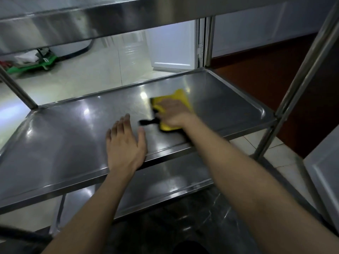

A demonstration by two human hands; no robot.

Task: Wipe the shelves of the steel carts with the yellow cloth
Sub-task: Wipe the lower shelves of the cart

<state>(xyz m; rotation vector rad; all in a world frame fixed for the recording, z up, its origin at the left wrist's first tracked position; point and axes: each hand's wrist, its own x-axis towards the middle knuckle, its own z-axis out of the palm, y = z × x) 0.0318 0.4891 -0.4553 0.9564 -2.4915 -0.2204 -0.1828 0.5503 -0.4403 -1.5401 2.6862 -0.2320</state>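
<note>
Your right hand (174, 112) lies on top of the yellow cloth (180, 97) and presses it down on the middle shelf (64, 143) of the steel cart (300, 70), on the right half of the shelf, between its front and back rims. The hand is blurred, but its fingers (162, 107) look laid over the cloth and not closed around it. The long axis of the cloth runs from the front edge of the shelf toward the back, leaning a little to the right; its far corner points to the back right. A short black tab (146, 122) sticks out of its near left side and points to the left, toward your left hand (124, 143). This hand rests flat on the same shelf just behind the front rim, fingers straight and spread, holding nothing, apart from the cloth. A lower shelf (165, 180) shows beneath
</note>
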